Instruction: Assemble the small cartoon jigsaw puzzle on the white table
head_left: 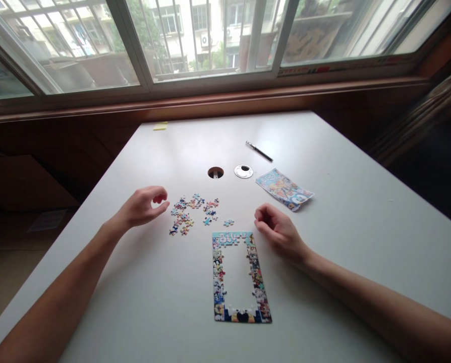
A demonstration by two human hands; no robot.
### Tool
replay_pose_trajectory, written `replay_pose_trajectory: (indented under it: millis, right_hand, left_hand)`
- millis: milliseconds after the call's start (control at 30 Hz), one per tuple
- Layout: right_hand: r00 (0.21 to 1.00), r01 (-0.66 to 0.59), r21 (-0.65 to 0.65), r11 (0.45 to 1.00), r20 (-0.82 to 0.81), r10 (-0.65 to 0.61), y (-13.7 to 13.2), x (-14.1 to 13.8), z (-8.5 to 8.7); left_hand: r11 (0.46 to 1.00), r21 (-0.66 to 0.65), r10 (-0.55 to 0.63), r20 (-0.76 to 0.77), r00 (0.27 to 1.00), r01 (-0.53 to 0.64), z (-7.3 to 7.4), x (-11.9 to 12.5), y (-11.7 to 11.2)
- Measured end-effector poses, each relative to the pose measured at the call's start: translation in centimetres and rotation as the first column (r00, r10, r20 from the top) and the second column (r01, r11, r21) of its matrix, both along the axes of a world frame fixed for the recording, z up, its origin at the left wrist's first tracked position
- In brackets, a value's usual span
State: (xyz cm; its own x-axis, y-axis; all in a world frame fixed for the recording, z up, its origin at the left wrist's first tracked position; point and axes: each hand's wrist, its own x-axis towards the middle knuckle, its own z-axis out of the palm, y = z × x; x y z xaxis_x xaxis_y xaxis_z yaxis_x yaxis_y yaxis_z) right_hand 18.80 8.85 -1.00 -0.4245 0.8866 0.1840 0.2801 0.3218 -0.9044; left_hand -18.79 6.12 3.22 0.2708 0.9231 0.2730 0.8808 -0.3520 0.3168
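Note:
My left hand [145, 205] is at the left edge of a pile of loose jigsaw pieces [182, 214]. Its fingers are curled, with a gap between thumb and fingertips and nothing visible in it. To the right, my right hand [276, 229] rests curled beside the top right corner of a partly assembled jigsaw puzzle [220, 275]. Its fingertips are closed together, and whatever may be between them is hidden. The puzzle is a picture border around a bare white middle. One small cluster of pieces [228, 223] lies just above its top edge.
A creased picture sheet [284, 189] lies beyond my right hand, with a black pen [259, 151] farther back. Near the table's [165, 302] middle are a round cable hole [215, 173] and its silver cover [244, 171]. A yellow sticky note [160, 126] marks the far edge.

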Motion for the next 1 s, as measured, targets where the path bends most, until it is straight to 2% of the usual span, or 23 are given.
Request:
replay_pose_trajectory:
  millis: [100,233,433,733,1000]
  right_hand:
    - [0.999,0.015,-0.037,0.999,-0.041,-0.016,0.3,0.1,-0.1]
    - [0.999,-0.007,-0.036,0.999,-0.032,0.006,0.2,0.2,-0.2]
    - [1.000,-0.024,-0.041,0.999,-0.019,0.024,0.1,0.3,-0.3]
    - [0.999,-0.036,-0.032,0.999,-0.012,0.035,0.1,0.2,-0.1]
    - [0.998,-0.046,-0.033,0.998,-0.032,0.045,0.0,0.3,-0.3]
  left_hand:
    - [0.970,-0.244,0.007,0.006,1.000,-0.006,-0.3,-0.7,0.2]
    - [0.944,-0.330,0.018,0.020,1.000,-0.010,-0.1,-0.7,-0.1]
    - [0.924,-0.382,-0.023,0.027,0.999,0.032,1.1,-0.8,-0.5]
    - [0.914,-0.392,-0.081,0.067,0.994,0.101,0.6,-0.5,-0.4]
    - [0.902,-0.430,-0.021,0.030,0.999,0.032,0.9,-0.4,-0.4]
